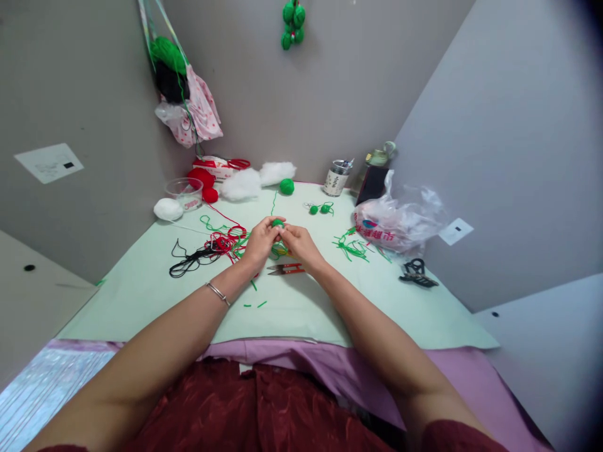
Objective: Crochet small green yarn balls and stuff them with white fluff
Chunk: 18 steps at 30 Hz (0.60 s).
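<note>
The left hand [264, 240] and right hand [299, 243] meet above the table's [179, 314] middle, fingers of both closed on the small green ball [277, 223] between their fingertips.

On my right I see a black claw-shaped hair clip [418, 274] near a crinkled, clear plastic bag with pink print [398, 220]; beyond are a dark rectangular object [372, 184] and a cylindrical, pale-labelled tin [336, 181] against the grey wall [348, 81]
</note>
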Tool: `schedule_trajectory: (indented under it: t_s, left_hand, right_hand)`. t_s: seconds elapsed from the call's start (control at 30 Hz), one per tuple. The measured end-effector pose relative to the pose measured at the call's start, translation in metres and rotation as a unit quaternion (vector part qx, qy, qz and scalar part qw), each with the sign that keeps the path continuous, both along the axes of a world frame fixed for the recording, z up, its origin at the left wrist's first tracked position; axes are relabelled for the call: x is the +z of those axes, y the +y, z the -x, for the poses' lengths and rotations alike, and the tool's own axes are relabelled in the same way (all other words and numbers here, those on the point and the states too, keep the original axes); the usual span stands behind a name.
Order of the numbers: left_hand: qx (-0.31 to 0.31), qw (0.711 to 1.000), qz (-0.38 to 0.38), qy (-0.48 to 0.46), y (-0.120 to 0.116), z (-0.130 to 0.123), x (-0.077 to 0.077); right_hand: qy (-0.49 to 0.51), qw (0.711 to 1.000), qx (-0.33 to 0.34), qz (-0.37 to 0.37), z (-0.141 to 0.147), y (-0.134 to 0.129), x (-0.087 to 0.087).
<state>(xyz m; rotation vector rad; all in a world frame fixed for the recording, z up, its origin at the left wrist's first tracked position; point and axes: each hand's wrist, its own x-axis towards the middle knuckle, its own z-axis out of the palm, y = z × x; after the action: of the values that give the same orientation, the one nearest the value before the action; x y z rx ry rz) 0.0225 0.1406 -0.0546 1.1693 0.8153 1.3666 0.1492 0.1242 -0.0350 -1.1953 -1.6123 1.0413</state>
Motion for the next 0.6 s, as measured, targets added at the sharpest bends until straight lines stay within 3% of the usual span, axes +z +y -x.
schedule_trajectory:
  t_s: [0.17, 0.3, 0.4, 0.6]
  left_hand:
    - [0.039, 0.999, 0.003, 0.013, 0.003, 0.001, -0.005]
    - [0.072, 0.997, 0.006, -0.008, 0.007, 0.006, -0.001]
    - [0.101, 0.994, 0.004, -0.041, 0.013, 0.018, 0.008]
    - [0.121, 0.989, -0.030, -0.084, 0.019, 0.037, 0.024]
  right_hand:
    - [-0.078, 0.994, -0.036, -0.070, 0.015, -0.005, -0.006]
    - [-0.113, 0.989, 0.001, -0.097, 0.015, -0.006, 0.002]
    - [-0.132, 0.985, 0.047, -0.097, -0.005, -0.001, 0.015]
    - [-0.228, 0.971, -0.001, -0.077, -0.056, 0.010, 0.029]
